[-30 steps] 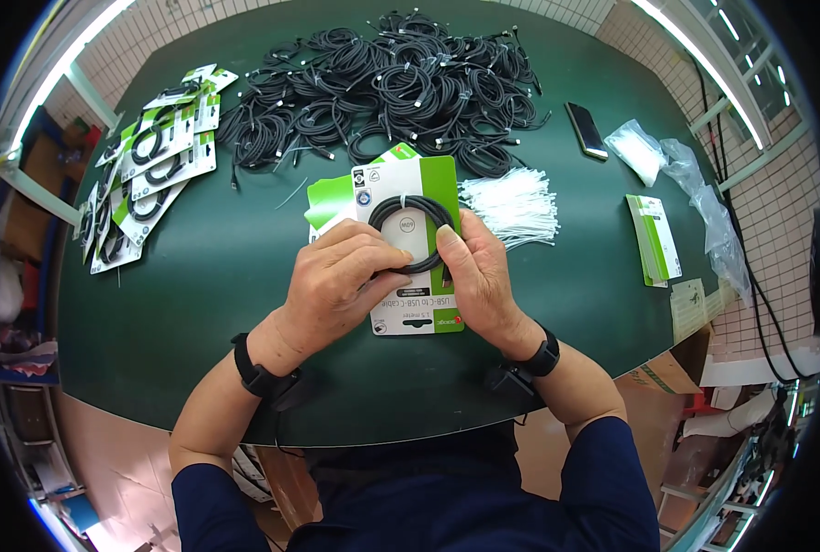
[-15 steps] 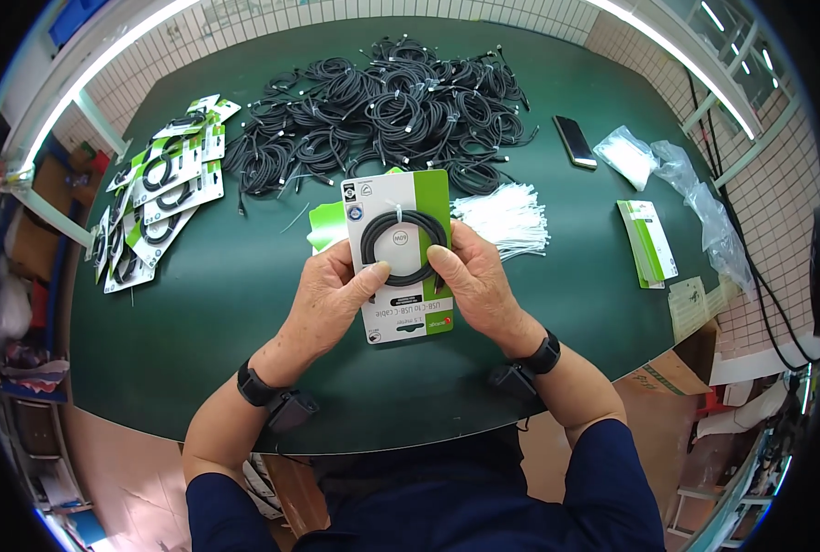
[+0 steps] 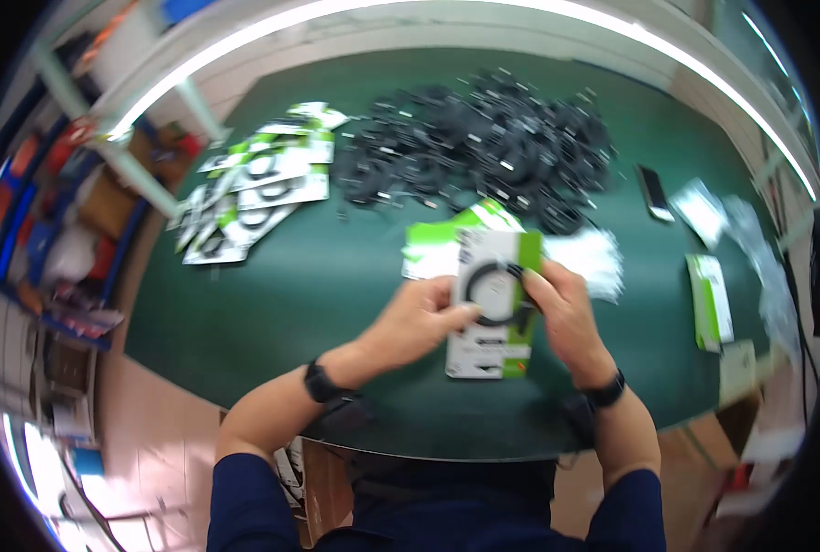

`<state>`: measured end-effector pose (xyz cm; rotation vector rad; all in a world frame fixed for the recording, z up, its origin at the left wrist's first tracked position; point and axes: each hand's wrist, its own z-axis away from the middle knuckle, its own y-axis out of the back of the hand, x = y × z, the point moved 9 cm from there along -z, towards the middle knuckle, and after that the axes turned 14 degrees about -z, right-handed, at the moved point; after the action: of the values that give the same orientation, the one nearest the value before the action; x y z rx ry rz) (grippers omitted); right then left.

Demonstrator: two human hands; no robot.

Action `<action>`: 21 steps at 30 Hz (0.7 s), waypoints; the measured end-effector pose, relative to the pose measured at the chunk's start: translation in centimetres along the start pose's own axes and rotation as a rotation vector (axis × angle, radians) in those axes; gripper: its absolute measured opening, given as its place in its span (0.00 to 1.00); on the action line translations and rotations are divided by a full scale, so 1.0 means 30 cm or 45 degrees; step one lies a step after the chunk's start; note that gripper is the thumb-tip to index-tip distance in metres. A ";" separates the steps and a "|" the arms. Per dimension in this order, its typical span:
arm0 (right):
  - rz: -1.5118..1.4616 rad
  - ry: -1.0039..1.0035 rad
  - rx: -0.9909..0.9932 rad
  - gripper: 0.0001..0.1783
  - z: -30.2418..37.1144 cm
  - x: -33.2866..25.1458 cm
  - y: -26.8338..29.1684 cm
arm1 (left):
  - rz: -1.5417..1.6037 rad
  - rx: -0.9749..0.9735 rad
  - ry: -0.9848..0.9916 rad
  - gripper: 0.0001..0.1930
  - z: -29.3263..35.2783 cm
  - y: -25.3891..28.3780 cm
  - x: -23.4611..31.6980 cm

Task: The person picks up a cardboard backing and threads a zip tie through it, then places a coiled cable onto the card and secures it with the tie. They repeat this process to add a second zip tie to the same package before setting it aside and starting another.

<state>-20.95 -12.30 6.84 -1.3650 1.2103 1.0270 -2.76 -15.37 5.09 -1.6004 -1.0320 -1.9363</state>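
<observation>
Between my hands is a white and green cable card with a coiled black cable lying on its face. My left hand grips the card's left edge, its thumb pressed over the coil's left side. On the right edge my right hand holds on, with its thumb by the upper right of the coil. The fingers behind the card are hidden. Just beyond it lie more green and white cards and a bundle of white cable ties. The picture is smeared by motion.
A big heap of black coiled cables covers the far middle of the green table. Carded cables are piled at the left. On the right are a phone, a plastic bag, a card stack and clear film.
The whole view has swung, so table and hands appear farther right and lower. Both hands still hold the card; my right thumb now sits higher along the coil.
</observation>
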 end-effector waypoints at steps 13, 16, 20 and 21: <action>-0.185 -0.134 0.014 0.12 0.026 0.076 0.022 | 0.635 0.889 0.020 0.07 0.133 0.662 -0.153; -0.165 -0.190 0.019 0.11 0.004 0.074 -0.014 | 0.688 0.974 -0.264 0.07 0.215 1.126 -0.253; -0.114 -0.250 -0.037 0.11 0.001 0.115 -0.022 | 0.934 1.097 -0.216 0.20 0.166 1.191 -0.263; -0.097 -0.258 -0.064 0.11 0.005 0.118 -0.021 | 0.938 1.149 0.015 0.23 0.151 1.159 -0.337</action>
<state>-19.83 -12.65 3.44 -1.3013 0.9818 1.1194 27.77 -35.34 5.19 -1.1654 -0.9151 -0.7976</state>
